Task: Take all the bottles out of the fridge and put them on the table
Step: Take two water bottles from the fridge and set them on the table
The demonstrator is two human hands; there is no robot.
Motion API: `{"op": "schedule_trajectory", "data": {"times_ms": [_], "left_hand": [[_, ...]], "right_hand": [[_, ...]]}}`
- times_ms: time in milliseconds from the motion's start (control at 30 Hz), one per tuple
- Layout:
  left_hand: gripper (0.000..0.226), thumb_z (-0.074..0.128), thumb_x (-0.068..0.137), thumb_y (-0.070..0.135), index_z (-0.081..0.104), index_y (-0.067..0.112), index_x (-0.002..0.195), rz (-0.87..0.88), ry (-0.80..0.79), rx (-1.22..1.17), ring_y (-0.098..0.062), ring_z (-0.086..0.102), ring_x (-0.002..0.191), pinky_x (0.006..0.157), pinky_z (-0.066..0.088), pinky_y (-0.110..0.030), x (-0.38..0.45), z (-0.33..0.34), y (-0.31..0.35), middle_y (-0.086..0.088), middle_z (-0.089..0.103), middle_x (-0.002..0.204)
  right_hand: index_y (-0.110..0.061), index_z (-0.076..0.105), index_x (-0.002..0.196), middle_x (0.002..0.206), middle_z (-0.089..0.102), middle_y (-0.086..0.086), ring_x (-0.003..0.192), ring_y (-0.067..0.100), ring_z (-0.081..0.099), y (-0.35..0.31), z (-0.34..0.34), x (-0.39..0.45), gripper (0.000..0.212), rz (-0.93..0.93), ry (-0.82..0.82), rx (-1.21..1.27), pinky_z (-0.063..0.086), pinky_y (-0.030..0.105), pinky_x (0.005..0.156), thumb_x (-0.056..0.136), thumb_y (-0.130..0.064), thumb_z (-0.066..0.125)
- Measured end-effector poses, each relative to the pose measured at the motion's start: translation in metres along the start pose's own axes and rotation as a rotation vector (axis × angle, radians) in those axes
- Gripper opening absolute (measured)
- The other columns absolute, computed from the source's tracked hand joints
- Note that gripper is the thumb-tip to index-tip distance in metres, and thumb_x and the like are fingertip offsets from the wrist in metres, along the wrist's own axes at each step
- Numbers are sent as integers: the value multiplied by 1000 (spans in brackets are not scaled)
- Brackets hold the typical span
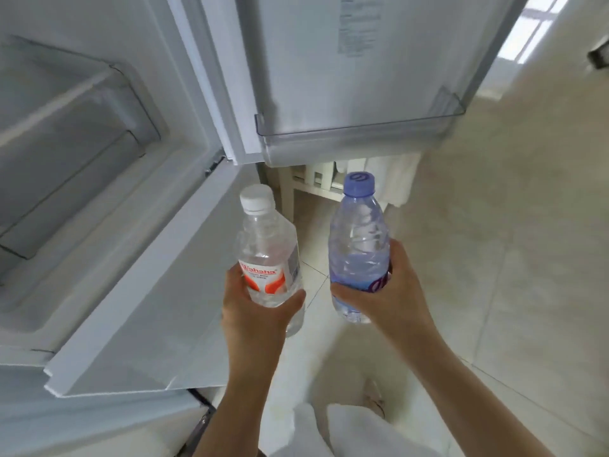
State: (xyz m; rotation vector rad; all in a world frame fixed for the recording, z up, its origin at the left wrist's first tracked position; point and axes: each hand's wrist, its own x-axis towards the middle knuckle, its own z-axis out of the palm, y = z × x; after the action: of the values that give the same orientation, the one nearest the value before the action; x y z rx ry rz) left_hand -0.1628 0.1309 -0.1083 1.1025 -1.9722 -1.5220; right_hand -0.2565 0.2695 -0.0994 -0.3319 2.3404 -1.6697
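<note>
Bottles, two of them, stand upright in our hands in front of the open fridge. Nearest to us, our white trouser legs (333, 430) show at the lower edge above the pale tiled floor (514, 291). Our left hand (250, 311) is wrapped round the lower half of the clear bottle (268, 255), thumb across its front below the red-and-white label; it has a white cap (257, 198) and water reaching about to the top of the label. Our right hand (392, 291) clasps the blue-tinted bottle (359, 249) round its middle, fingers behind and thumb in front, over a purple-marked label; its cap (359, 184) is lilac. The two bottles are just beside each other without touching, held over the floor to the right of the fridge body.

To the left, the fridge (99, 166) stands open, and we look into a white compartment with a recessed shelf. Farther up, the open door (346, 61) carries a clear plastic door bin (362, 131) along its lower edge. Below the door, part of a white wooden piece of furniture (313, 183) is visible against the wall.
</note>
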Motion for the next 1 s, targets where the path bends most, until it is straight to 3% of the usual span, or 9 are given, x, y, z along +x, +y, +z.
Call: {"op": "schedule_trajectory", "data": {"times_ms": [67, 200, 333, 500, 800, 1000], "left_hand": [[68, 90, 60, 21, 50, 30, 114, 10, -86, 29, -9, 65, 89, 82, 54, -30, -11, 22, 0, 16, 64, 101], [68, 90, 59, 26, 54, 21, 116, 46, -244, 90, -25, 67, 91, 82, 58, -44, -35, 72, 1, 1, 67, 102], [67, 90, 60, 24, 54, 22, 116, 90, -362, 123, -18, 66, 92, 86, 57, -40, -65, 133, 11, 4, 67, 104], [62, 90, 58, 18, 56, 26, 109, 96, -474, 113, -10, 67, 86, 70, 54, -18, -109, 220, 27, 10, 68, 95], [66, 91, 54, 17, 55, 26, 109, 64, -577, 134, -7, 65, 87, 78, 55, -30, -172, 356, 51, 12, 66, 96], [69, 91, 57, 18, 51, 26, 113, 85, -571, 184, -1, 62, 85, 75, 50, -21, -161, 410, 65, 18, 61, 94]], "right_hand": [[-27, 45, 115, 99, 57, -17, 91, 9, 61, 15, -24, -12, 70, 61, 60, -1, 52, 17, 78, 61, -22, 89], [-25, 51, 109, 97, 64, -10, 86, 7, 65, 44, -78, -34, 66, 154, 193, 84, 55, 20, 74, 58, -13, 91], [-27, 52, 108, 96, 67, -9, 87, 9, 67, 73, -134, -49, 65, 225, 321, 102, 57, 30, 78, 57, -16, 91], [-27, 51, 109, 98, 67, -9, 90, 14, 67, 109, -218, -57, 70, 274, 418, 73, 58, 39, 81, 52, -22, 92], [-24, 50, 111, 97, 64, -11, 88, 11, 65, 163, -350, -45, 71, 311, 495, 23, 57, 31, 79, 54, -22, 92], [-26, 49, 111, 100, 63, -13, 92, 12, 63, 185, -392, -9, 72, 355, 481, 43, 56, 28, 78, 54, -23, 92]]}}
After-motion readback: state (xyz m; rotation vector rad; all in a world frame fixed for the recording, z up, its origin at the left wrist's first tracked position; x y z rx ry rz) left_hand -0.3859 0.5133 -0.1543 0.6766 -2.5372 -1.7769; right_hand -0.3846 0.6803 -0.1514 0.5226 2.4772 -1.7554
